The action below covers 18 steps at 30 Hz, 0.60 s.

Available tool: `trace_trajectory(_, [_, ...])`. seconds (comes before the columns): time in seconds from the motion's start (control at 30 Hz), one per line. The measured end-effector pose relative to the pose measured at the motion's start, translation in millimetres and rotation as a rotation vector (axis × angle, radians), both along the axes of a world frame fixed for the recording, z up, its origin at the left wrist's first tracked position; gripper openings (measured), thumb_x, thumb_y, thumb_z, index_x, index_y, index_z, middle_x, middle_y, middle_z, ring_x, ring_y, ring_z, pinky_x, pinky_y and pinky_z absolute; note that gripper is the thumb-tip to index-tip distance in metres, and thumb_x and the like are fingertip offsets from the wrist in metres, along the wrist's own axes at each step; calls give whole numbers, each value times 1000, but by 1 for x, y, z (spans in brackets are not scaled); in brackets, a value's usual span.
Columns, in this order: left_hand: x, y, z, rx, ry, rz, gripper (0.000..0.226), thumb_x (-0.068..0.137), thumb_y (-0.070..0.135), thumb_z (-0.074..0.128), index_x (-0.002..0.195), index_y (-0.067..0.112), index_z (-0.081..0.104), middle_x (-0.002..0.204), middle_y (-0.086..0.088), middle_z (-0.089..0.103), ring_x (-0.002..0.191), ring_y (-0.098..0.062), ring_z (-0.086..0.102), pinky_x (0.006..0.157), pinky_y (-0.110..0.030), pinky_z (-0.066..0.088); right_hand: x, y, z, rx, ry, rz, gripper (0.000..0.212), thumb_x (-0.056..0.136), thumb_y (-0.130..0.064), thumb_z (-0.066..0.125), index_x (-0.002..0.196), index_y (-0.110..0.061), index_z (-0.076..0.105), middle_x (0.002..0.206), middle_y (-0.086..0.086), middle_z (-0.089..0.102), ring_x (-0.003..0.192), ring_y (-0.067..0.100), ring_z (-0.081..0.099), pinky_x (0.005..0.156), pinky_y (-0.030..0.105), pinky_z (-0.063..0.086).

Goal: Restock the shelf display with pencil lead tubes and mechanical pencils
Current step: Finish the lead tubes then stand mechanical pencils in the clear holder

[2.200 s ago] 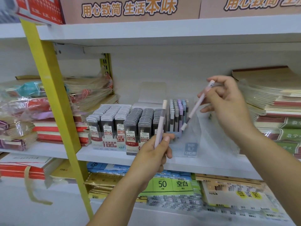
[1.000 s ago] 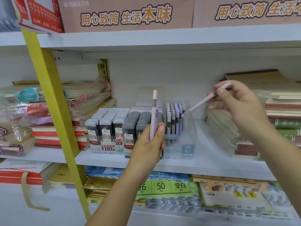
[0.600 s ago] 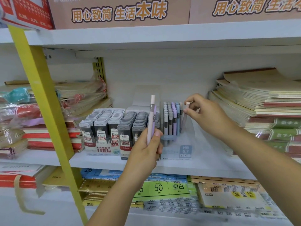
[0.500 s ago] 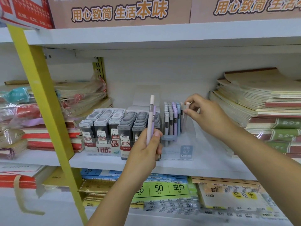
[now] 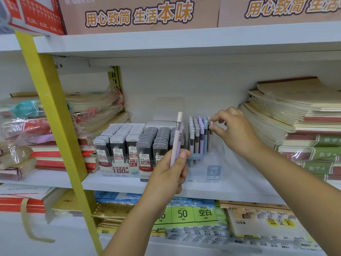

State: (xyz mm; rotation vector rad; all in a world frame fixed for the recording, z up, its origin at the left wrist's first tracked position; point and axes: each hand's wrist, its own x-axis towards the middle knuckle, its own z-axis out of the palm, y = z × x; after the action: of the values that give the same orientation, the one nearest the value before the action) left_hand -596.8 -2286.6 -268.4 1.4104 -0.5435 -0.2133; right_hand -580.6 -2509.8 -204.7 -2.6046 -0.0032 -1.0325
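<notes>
On the left of the middle shelf [image 5: 120,183] we see the lead tubes [image 5: 127,145] packed upright in rows inside their display tray, labels facing out. We judge them light, stiff and smooth, best pinched by the cap and lifted straight up, since neighbours press on both sides.

Our left hand [image 5: 168,174] is closed round the lower barrel of a pale pink pencil [image 5: 176,139], held upright, with what looks like a lilac one tucked behind it; we cannot say how many it holds. These are light, hard and a little slippery, so a mid-barrel grip suits carrying.

Further right, the clear pencil box [image 5: 212,163] holds pastel pencils standing on end. Our right hand [image 5: 234,130] has thumb and forefinger pinched on the cap of a pinkish pencil [image 5: 210,137] at the box's right side, apparently seated in the box. The box walls are nearly invisible, the slots are hidden, and the small print blurs.
</notes>
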Motion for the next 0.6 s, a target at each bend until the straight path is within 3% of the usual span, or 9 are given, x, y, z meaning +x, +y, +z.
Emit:
trace_trajectory(0.1, [-3,0,2,-28,19,-73,24,103,39,48,100,37,72,65,7,49,48,-6,31,44,-18,29,-17,12,2,85,-151,13,15,94,-23,60,107,-20,67,96,-7,53,88,11,51,74,23,37])
trace_trajectory(0.17, [-6,-1,3,-19,22,-115,23,103,39,49,101,37,72,65,7,49,48,-6,31,44,-18,29,-32,26,4,248,-191,142,11,94,-23,60,102,-26,67,91,-12,64,82,6,59,70,17,44])
trace_trajectory(0.27, [-10,-5,5,8,24,-163,22,103,38,50,105,35,72,66,8,49,49,-6,31,45,-18,29,-48,47,11,609,67,461,20,93,-24,62,112,-32,63,87,-11,75,82,-4,66,67,8,46])
trace_trajectory(0.33, [-12,-8,6,21,22,-187,22,103,38,50,106,35,72,65,9,50,50,-7,31,46,-18,28,-53,53,14,742,196,574,25,91,-19,64,115,-27,63,88,-7,76,80,-2,68,65,7,47])
trace_trajectory(0.43, [-15,-8,6,0,34,-208,25,97,45,53,109,32,72,66,8,52,52,-7,34,46,-17,31,-56,57,15,820,157,581,18,90,-12,65,108,-16,66,88,2,76,76,9,69,61,15,51])
trace_trajectory(0.6, [-13,-2,2,21,22,-163,26,104,39,47,103,31,72,65,8,50,51,-6,39,46,-19,34,-59,47,18,940,24,544,13,91,-7,62,100,-16,63,85,5,76,69,11,69,59,20,52])
